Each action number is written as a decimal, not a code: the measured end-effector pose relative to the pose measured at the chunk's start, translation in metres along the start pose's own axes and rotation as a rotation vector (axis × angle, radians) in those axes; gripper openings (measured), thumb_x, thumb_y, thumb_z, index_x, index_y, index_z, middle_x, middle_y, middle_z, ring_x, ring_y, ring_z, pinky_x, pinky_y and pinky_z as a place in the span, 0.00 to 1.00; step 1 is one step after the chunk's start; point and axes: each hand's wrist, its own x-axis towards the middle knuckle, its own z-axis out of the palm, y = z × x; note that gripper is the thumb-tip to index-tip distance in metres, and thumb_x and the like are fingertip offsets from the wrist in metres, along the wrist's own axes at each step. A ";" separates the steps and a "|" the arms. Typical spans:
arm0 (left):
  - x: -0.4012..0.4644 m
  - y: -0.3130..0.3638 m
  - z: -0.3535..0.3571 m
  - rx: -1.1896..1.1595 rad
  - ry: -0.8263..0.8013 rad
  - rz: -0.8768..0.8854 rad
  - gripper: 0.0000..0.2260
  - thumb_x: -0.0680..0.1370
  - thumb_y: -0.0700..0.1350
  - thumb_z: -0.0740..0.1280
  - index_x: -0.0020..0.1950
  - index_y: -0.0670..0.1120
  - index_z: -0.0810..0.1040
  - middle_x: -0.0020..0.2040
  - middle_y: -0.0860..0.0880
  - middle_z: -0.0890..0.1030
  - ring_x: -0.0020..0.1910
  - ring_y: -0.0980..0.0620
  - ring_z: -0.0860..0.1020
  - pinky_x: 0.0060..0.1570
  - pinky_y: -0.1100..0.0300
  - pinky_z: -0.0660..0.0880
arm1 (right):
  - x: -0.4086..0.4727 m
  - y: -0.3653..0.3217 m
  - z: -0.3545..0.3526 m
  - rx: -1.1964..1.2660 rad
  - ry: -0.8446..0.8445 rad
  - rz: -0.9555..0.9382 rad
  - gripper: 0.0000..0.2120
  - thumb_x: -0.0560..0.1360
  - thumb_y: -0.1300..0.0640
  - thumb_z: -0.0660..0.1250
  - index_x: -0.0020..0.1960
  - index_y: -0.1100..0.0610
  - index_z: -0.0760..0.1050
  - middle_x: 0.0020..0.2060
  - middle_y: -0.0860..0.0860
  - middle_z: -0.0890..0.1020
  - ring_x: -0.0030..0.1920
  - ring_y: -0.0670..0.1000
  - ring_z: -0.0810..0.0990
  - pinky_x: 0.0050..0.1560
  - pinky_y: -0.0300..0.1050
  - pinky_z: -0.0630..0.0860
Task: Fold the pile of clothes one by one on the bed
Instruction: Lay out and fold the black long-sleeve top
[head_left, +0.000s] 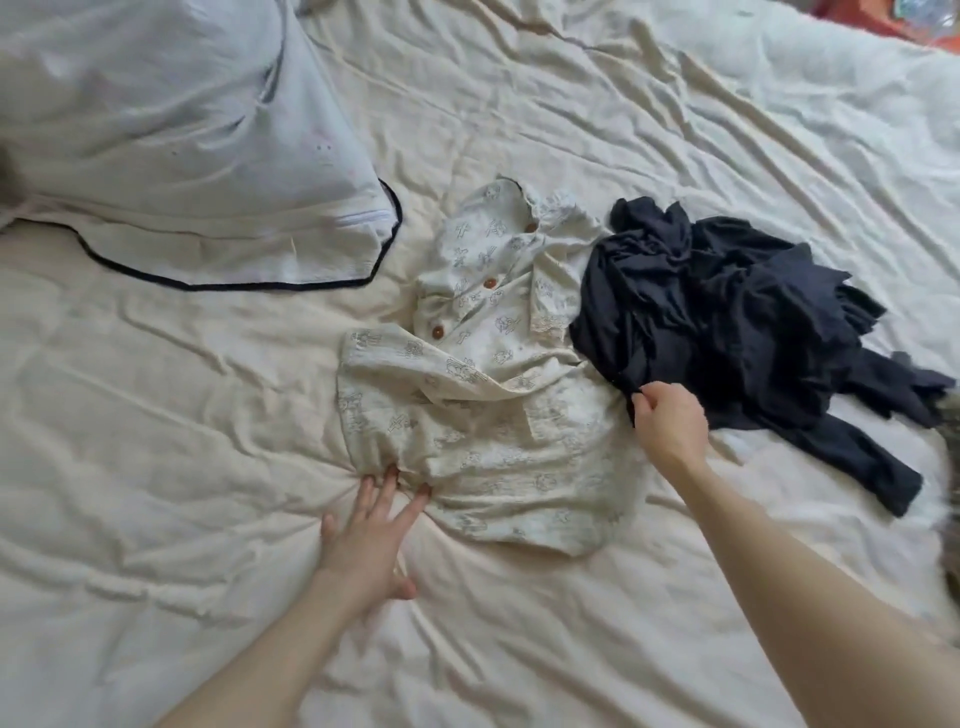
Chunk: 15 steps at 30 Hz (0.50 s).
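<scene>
- Two garments mid-frame: printed shirt (483, 395), dark garment (727, 322); both soft, limp.
- Left hand (371, 535) spread, pressing shirt hem.
- Right hand (670, 421) pinching dark edge; best grip at seams.

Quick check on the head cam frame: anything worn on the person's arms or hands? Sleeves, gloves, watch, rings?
Nothing worn that shows. The left hand and right hand are bare, no gloves. Both forearms are bare up to the frame edge, so no sleeve is visible; any sleeve would sit higher, out of view. No watch, bracelet or ring can be made out. The left fingertips look darker, maybe nail polish, but it is too blurred to tell.
</scene>
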 end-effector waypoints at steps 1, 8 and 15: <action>-0.002 -0.004 -0.011 -0.029 -0.032 0.033 0.44 0.73 0.57 0.69 0.77 0.58 0.41 0.77 0.47 0.34 0.76 0.45 0.37 0.72 0.39 0.50 | -0.010 -0.004 -0.007 0.035 0.019 -0.042 0.12 0.79 0.62 0.57 0.36 0.59 0.67 0.36 0.54 0.72 0.42 0.57 0.71 0.41 0.48 0.63; -0.080 -0.011 -0.056 -0.490 0.188 0.134 0.18 0.80 0.47 0.63 0.70 0.48 0.70 0.71 0.50 0.70 0.68 0.52 0.69 0.65 0.61 0.65 | -0.131 -0.030 -0.060 0.487 0.080 -0.161 0.10 0.77 0.64 0.57 0.38 0.57 0.66 0.26 0.47 0.66 0.29 0.45 0.65 0.30 0.40 0.60; -0.213 0.009 -0.069 -0.706 0.456 0.393 0.18 0.79 0.43 0.65 0.66 0.57 0.71 0.63 0.60 0.71 0.64 0.59 0.70 0.62 0.64 0.67 | -0.239 -0.066 -0.123 0.616 0.020 -0.256 0.11 0.80 0.62 0.57 0.40 0.53 0.67 0.30 0.47 0.71 0.31 0.43 0.69 0.34 0.38 0.63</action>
